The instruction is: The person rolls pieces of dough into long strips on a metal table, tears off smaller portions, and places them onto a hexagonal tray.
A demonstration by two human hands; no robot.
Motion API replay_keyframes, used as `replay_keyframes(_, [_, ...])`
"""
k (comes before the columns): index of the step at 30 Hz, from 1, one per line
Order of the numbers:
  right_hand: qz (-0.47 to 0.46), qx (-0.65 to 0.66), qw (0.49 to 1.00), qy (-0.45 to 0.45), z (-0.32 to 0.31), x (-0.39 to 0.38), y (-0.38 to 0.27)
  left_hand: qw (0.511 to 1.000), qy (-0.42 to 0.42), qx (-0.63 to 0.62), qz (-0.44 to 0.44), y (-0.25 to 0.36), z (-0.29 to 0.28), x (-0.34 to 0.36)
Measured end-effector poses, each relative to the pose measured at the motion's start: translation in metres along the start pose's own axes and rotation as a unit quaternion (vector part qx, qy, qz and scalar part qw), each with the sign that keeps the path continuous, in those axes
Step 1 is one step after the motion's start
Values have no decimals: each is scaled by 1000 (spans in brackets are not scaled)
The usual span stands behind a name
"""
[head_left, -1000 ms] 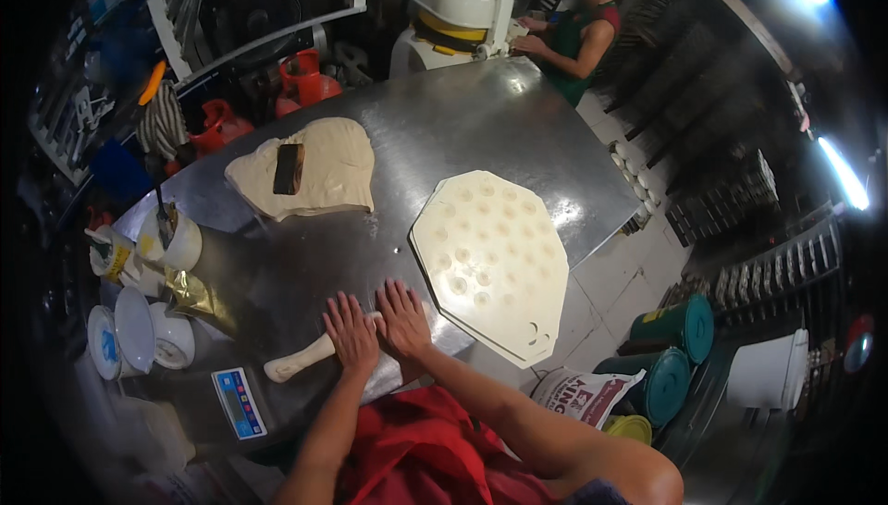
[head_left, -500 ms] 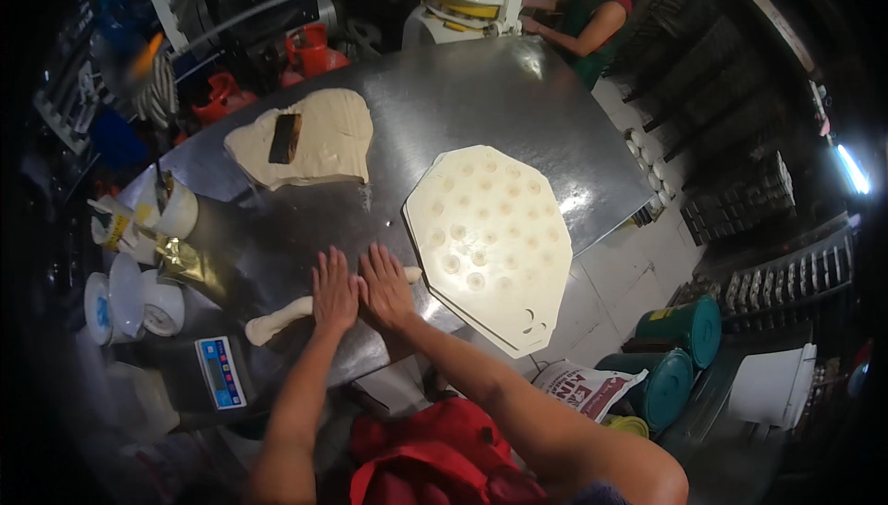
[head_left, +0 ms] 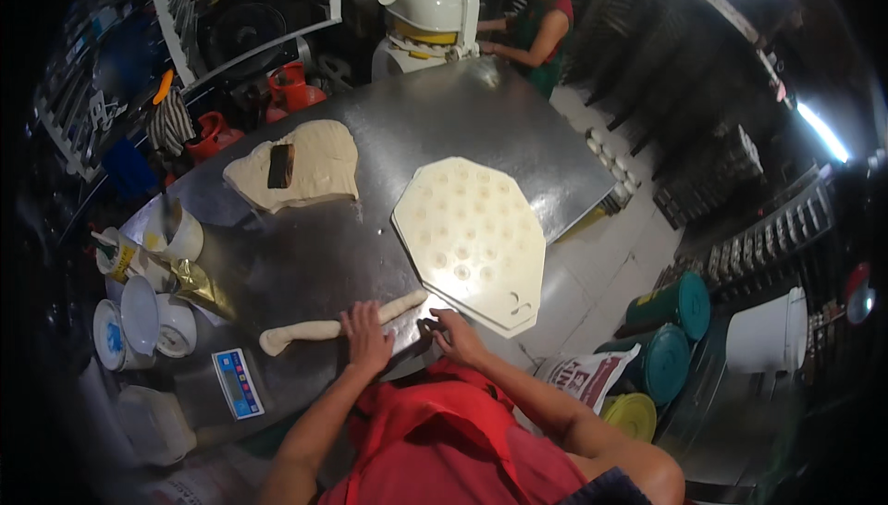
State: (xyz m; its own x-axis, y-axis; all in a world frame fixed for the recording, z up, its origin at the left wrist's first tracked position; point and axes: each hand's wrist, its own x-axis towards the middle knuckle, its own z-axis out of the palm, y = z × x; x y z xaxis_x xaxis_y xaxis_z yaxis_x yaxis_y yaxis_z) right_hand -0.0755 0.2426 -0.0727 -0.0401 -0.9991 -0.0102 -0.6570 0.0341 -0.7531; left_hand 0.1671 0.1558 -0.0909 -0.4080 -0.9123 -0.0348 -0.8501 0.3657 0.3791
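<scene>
A long dough rope point(head_left: 310, 330) lies on the steel table near its front edge. My left hand point(head_left: 368, 337) rests on its middle with fingers stretched out. Close to the rope's right end, my right hand point(head_left: 457, 338) has its fingers curled together at a small dark thing that is mostly hidden. Just beyond that hand lies a cream, many-sided board point(head_left: 472, 227) with rows of round marks and a cut-out grip. Farther left sits a big slab of dough point(head_left: 324, 158), with a dark rectangular piece point(head_left: 281, 166) on top.
White tubs point(head_left: 176, 325), a gold packet point(head_left: 202, 288) and a digital scale point(head_left: 238, 383) line the table's left side. A white machine point(head_left: 430, 10) stands at the far edge, with a person point(head_left: 546, 29) beside it. Green lidded bins point(head_left: 661, 366) and a sack point(head_left: 585, 375) stand at right.
My right hand has come off the dough rope, moved right and curled its fingers. My left hand stays on the rope. The view has shifted, and more of the rope shows.
</scene>
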Motion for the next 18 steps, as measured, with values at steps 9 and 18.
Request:
replay_keyframes(9, [108, -17, 974, 196, -134, 112, 119, 970, -55, -211, -104, 60, 49, 98])
replay_keyframes(18, [247, -145, 936, 202, -212, 163, 213, 880, 24, -255, -400, 117, 79, 188])
